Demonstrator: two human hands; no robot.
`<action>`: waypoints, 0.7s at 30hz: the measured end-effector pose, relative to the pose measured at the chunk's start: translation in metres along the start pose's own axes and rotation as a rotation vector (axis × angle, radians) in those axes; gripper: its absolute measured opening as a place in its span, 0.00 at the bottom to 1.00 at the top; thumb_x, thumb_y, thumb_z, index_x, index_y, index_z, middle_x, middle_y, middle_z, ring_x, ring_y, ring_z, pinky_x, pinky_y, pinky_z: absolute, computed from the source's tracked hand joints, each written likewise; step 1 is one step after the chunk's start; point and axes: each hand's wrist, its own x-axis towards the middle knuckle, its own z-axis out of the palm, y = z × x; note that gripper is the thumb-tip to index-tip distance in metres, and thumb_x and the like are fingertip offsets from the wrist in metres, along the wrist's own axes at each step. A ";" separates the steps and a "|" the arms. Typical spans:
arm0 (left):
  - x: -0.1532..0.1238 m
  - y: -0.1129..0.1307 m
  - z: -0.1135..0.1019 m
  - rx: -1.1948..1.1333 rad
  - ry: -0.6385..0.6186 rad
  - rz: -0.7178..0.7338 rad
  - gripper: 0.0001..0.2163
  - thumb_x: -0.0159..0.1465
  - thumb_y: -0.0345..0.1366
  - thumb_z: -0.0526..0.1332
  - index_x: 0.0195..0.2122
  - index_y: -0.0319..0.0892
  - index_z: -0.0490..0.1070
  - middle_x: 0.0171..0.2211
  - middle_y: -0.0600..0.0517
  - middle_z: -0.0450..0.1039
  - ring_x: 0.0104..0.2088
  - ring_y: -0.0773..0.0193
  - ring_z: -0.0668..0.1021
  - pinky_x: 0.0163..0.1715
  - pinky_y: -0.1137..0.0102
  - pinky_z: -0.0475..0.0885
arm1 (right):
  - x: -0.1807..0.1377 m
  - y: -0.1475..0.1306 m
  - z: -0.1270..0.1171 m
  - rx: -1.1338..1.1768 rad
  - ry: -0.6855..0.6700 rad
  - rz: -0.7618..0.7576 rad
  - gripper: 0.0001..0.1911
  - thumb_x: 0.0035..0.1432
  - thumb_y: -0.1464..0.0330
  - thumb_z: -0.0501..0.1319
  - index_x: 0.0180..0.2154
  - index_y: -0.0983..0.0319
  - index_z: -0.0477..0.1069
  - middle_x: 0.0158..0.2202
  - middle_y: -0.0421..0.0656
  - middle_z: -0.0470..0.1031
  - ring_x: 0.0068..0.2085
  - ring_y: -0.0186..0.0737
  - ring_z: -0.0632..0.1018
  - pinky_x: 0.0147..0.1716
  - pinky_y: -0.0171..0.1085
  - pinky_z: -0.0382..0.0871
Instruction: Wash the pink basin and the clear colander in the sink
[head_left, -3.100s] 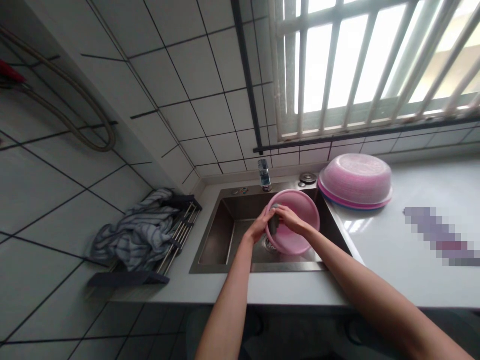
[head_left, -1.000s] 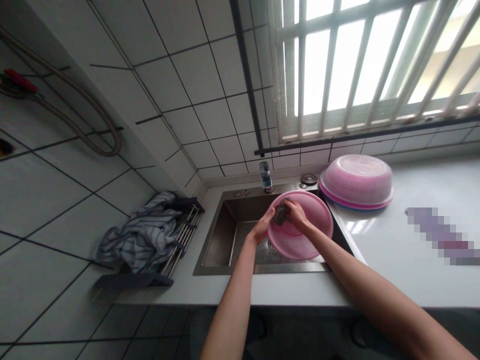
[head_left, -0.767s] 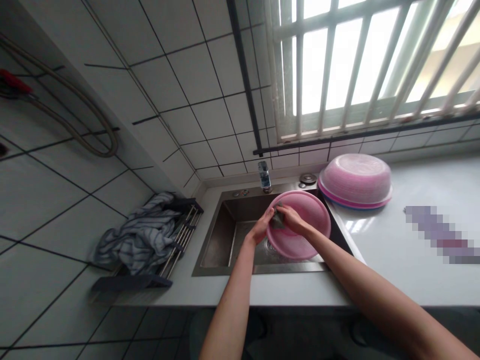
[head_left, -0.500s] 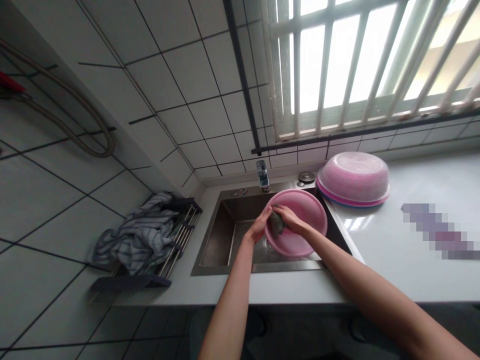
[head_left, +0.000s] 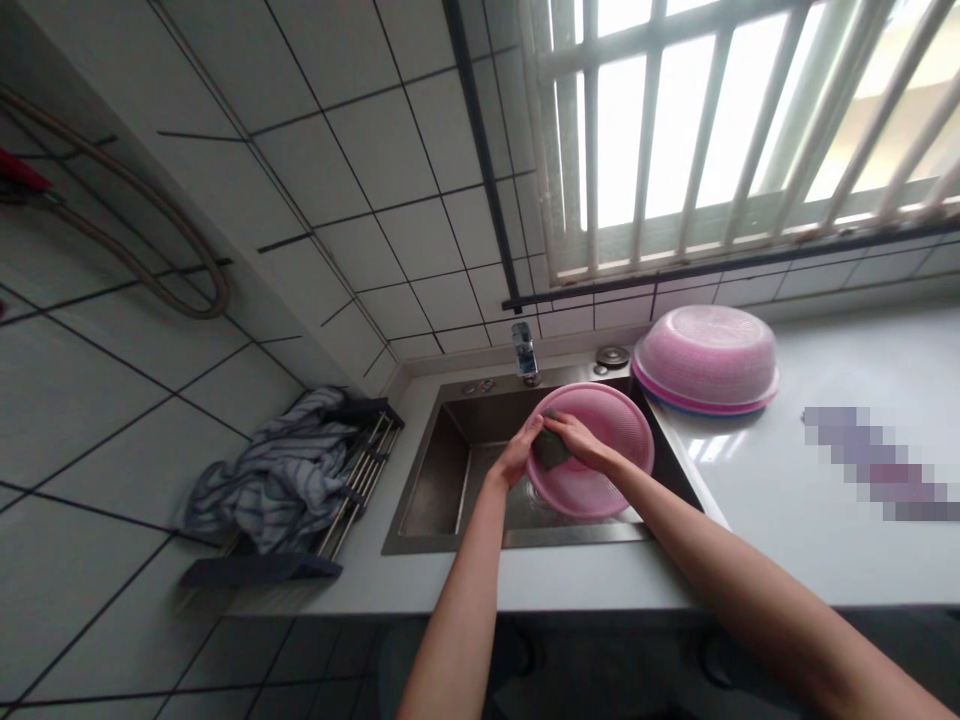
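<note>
- The left forearm [head_left: 461,600] is bare and rises steeply from the lower edge, leaning slightly to the right.
- The right forearm [head_left: 735,565] is also bare; it comes diagonally from the lower right corner.
- The left hand [head_left: 516,457] has its thumb upward, the other fingers mostly hidden.
- The right hand [head_left: 579,440] has bent fingers, just beside the left thumb.
</note>
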 end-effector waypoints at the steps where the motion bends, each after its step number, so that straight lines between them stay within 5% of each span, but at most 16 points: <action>1: 0.001 -0.001 0.000 -0.004 -0.015 -0.002 0.21 0.68 0.45 0.68 0.58 0.40 0.79 0.61 0.41 0.77 0.68 0.47 0.72 0.74 0.50 0.55 | 0.003 0.000 -0.006 -0.002 0.102 -0.004 0.18 0.57 0.52 0.65 0.38 0.60 0.76 0.39 0.45 0.81 0.40 0.46 0.78 0.42 0.41 0.73; 5: 0.003 -0.007 0.001 -0.013 -0.089 -0.009 0.21 0.69 0.47 0.67 0.60 0.43 0.77 0.64 0.42 0.75 0.70 0.47 0.70 0.75 0.49 0.54 | 0.008 -0.003 -0.022 -0.004 0.324 0.008 0.19 0.56 0.50 0.62 0.36 0.59 0.73 0.37 0.45 0.79 0.36 0.44 0.76 0.39 0.40 0.71; 12: 0.004 -0.009 -0.008 0.028 -0.012 0.020 0.21 0.67 0.48 0.69 0.56 0.42 0.80 0.62 0.42 0.77 0.69 0.46 0.70 0.75 0.50 0.55 | -0.005 -0.006 0.005 0.088 -0.159 0.096 0.16 0.54 0.54 0.68 0.35 0.59 0.75 0.35 0.44 0.81 0.36 0.44 0.76 0.36 0.39 0.71; 14: 0.005 -0.009 -0.008 0.019 -0.005 0.022 0.22 0.67 0.48 0.70 0.57 0.42 0.79 0.62 0.42 0.77 0.69 0.46 0.70 0.75 0.51 0.54 | -0.003 -0.005 0.005 0.145 -0.096 0.115 0.17 0.53 0.53 0.68 0.35 0.59 0.74 0.34 0.44 0.81 0.35 0.43 0.76 0.34 0.38 0.70; 18: 0.006 -0.008 -0.003 -0.020 -0.068 0.005 0.24 0.67 0.48 0.69 0.61 0.44 0.76 0.64 0.42 0.75 0.69 0.47 0.71 0.74 0.50 0.56 | 0.007 -0.006 -0.011 0.244 0.238 0.083 0.20 0.50 0.51 0.67 0.36 0.59 0.71 0.33 0.42 0.79 0.31 0.40 0.74 0.33 0.37 0.70; 21: 0.004 -0.007 -0.002 -0.018 -0.091 0.016 0.24 0.67 0.47 0.70 0.62 0.44 0.75 0.63 0.43 0.76 0.67 0.48 0.73 0.72 0.53 0.60 | 0.010 -0.006 -0.019 0.221 0.282 0.073 0.21 0.50 0.50 0.66 0.36 0.59 0.71 0.33 0.41 0.78 0.31 0.39 0.73 0.33 0.37 0.70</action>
